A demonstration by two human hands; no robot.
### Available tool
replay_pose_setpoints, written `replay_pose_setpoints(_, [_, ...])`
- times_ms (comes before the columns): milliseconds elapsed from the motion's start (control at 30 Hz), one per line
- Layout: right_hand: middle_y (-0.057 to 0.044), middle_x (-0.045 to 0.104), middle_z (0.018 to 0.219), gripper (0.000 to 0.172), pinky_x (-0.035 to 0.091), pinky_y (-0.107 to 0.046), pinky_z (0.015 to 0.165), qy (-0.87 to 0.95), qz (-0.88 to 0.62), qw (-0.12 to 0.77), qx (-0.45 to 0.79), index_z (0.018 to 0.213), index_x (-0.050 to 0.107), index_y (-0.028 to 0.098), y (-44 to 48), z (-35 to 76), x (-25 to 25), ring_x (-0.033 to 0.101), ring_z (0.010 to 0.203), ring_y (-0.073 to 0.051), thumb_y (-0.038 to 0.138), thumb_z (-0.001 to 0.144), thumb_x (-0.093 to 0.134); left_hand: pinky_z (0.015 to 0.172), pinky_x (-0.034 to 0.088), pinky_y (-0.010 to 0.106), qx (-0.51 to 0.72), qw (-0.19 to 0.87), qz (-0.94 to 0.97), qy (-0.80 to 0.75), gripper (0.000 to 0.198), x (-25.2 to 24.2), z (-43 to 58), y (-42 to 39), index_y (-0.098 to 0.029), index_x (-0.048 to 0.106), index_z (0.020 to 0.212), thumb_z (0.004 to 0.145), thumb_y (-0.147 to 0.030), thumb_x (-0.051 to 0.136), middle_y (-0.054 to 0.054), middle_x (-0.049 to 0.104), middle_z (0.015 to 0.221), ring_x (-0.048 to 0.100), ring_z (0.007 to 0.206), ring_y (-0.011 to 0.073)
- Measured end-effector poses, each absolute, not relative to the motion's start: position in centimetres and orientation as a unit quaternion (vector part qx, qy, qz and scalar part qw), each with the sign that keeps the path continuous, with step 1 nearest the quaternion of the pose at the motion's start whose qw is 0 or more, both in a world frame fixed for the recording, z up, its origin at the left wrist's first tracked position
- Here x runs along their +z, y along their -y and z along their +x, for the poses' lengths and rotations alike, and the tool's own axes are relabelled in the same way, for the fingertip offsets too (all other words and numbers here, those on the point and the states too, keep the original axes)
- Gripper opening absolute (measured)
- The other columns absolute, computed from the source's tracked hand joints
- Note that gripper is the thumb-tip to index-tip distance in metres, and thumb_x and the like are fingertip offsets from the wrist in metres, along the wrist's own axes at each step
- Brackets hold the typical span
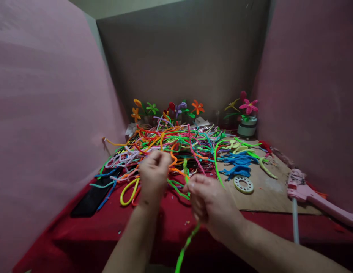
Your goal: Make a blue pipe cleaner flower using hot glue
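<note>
My right hand [209, 199] is closed in a pinch around a bright green pipe cleaner [182, 254]. One end of the stem hangs below that hand, over the table's front edge. A piece of green also shows just above the fingertips; whether it belongs to the same stem is unclear. To the left, my left hand [155, 167] makes a fist, slightly blurred, in front of the heap of coloured pipe cleaners [176, 136]. Its fingers hide whatever lies inside. Close beside its wrist is a yellow loop of pipe cleaner [122, 197].
On the right, a cardboard sheet [267, 199] bears blue pipe-cleaner pieces [239, 167] and a pale perforated ring [243, 185]. A pink glue gun [301, 189] lies beyond them. A black phone [89, 201] rests at left. Pipe-cleaner flowers [197, 107] and a pot [247, 127] stand behind.
</note>
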State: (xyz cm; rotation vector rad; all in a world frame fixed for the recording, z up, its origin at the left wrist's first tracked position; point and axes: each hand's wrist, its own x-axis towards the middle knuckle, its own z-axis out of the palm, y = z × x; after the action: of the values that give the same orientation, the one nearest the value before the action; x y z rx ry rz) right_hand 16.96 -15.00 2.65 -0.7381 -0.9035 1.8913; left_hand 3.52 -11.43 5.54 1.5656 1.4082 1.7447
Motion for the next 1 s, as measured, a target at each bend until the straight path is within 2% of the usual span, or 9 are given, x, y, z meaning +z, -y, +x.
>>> replay_pose_setpoints(67, [0.012, 0.026, 0.034, 0.014, 0.015, -0.018, 0.03, 0.34, -0.302, 0.424, 0.783, 0.064, 0.051, 0.018, 15.5, 17.5, 2.0, 0.015, 0.029, -0.004, 0.027, 0.072, 0.058, 0.037, 0.02, 0.02, 0.683, 0.19, 0.51, -0.487, 0.022, 6.3, 1.8, 11.2, -0.019, 0.043, 0.055, 0.075, -0.026, 0.047, -0.007, 0.024, 0.045, 0.02, 0.039, 0.0072])
replay_pose_setpoints(133, [0.012, 0.027, 0.036, 0.014, 0.015, -0.017, 0.031, 0.329, -0.282, 0.446, 0.783, 0.066, 0.053, 0.017, 15.6, 18.1, 1.6, 0.014, 0.031, -0.003, 0.027, 0.074, 0.058, 0.038, 0.021, 0.02, 0.669, 0.256, 0.511, -0.476, 0.022, 7.0, 0.1, 12.2, -0.02, 0.043, 0.056, 0.074, -0.027, 0.052, -0.007, 0.025, 0.046, 0.022, 0.04, 0.0074])
replay_pose_setpoints(233, [0.011, 0.027, 0.039, 0.011, 0.014, -0.016, 0.032, 0.326, -0.266, 0.451, 0.787, 0.07, 0.055, 0.016, 15.1, 18.8, 1.9, 0.014, 0.032, -0.002, 0.025, 0.076, 0.057, 0.038, 0.02, 0.021, 0.447, 0.336, 0.642, -0.525, 0.025, 7.3, -2.0, 15.1, -0.018, 0.048, 0.054, 0.072, -0.03, 0.058, -0.004, 0.034, 0.046, 0.027, 0.042, 0.0073])
replay_pose_setpoints(400, [0.012, 0.025, 0.039, 0.007, 0.011, -0.016, 0.031, 0.312, -0.246, 0.449, 0.8, 0.073, 0.058, 0.017, 14.4, 18.9, 2.2, 0.011, 0.033, -0.003, 0.023, 0.077, 0.057, 0.047, 0.028, 0.022, 0.197, 0.364, 0.792, -0.449, 0.033, 6.1, -6.1, 18.6, -0.016, 0.048, 0.047, 0.075, -0.031, 0.056, -0.002, 0.039, 0.047, 0.035, 0.047, 0.0085])
replay_pose_setpoints(500, [0.012, 0.022, 0.038, 0.008, 0.009, -0.016, 0.031, 0.296, -0.235, 0.451, 0.809, 0.075, 0.059, 0.017, 14.2, 18.7, 1.9, 0.009, 0.034, -0.003, 0.023, 0.078, 0.057, 0.049, 0.032, 0.02, 0.226, 0.378, 0.763, -0.473, 0.028, 5.4, -7.6, 18.9, -0.017, 0.053, 0.052, 0.076, -0.032, 0.056, -0.002, 0.045, 0.051, 0.038, 0.049, 0.0088])
replay_pose_setpoints(567, [0.012, 0.021, 0.038, 0.01, 0.009, -0.016, 0.03, 0.289, -0.233, 0.453, 0.81, 0.078, 0.061, 0.015, 14.0, 18.4, 1.7, 0.008, 0.034, -0.003, 0.025, 0.078, 0.057, 0.05, 0.035, 0.019, 0.281, 0.381, 0.712, -0.519, 0.013, 5.4, -7.1, 18.5, -0.018, 0.061, 0.071, 0.074, -0.03, 0.059, -0.001, 0.052, 0.062, 0.043, 0.055, 0.0098])
replay_pose_setpoints(633, [0.013, 0.02, 0.037, 0.011, 0.009, -0.016, 0.03, 0.287, -0.233, 0.456, 0.81, 0.079, 0.061, 0.015, 14.0, 18.2, 1.7, 0.008, 0.033, -0.003, 0.025, 0.077, 0.058, 0.047, 0.035, 0.019, 0.34, 0.399, 0.659, -0.54, 0.014, 5.4, -5.2, 17.6, -0.019, 0.062, 0.082, 0.074, -0.031, 0.06, -0.002, 0.052, 0.064, 0.043, 0.053, 0.0087])
replay_pose_setpoints(833, [0.012, 0.023, 0.037, 0.013, 0.011, -0.017, 0.03, 0.319, -0.262, 0.458, 0.787, 0.071, 0.056, 0.018, 14.2, 17.8, 2.0, 0.012, 0.032, -0.004, 0.028, 0.077, 0.059, 0.048, 0.036, 0.018, 0.407, 0.467, 0.605, -0.5, 0.018, 5.2, 2.4, 14.1, -0.017, 0.063, 0.083, 0.075, -0.033, 0.06, -0.002, 0.055, 0.062, 0.045, 0.05, 0.0064])
replay_pose_setpoints(1000, [0.011, 0.027, 0.038, 0.025, 0.013, -0.017, 0.031, 0.373, -0.318, 0.466, 0.737, 0.059, 0.047, 0.018, 13.9, 18.0, 2.1, 0.017, 0.033, -0.003, 0.031, 0.075, 0.06, 0.046, 0.032, 0.016, 0.454, 0.471, 0.588, -0.475, 0.013, 4.9, 4.5, 13.0, -0.014, 0.061, 0.068, 0.071, -0.026, 0.065, -0.003, 0.053, 0.055, 0.041, 0.048, 0.0048])
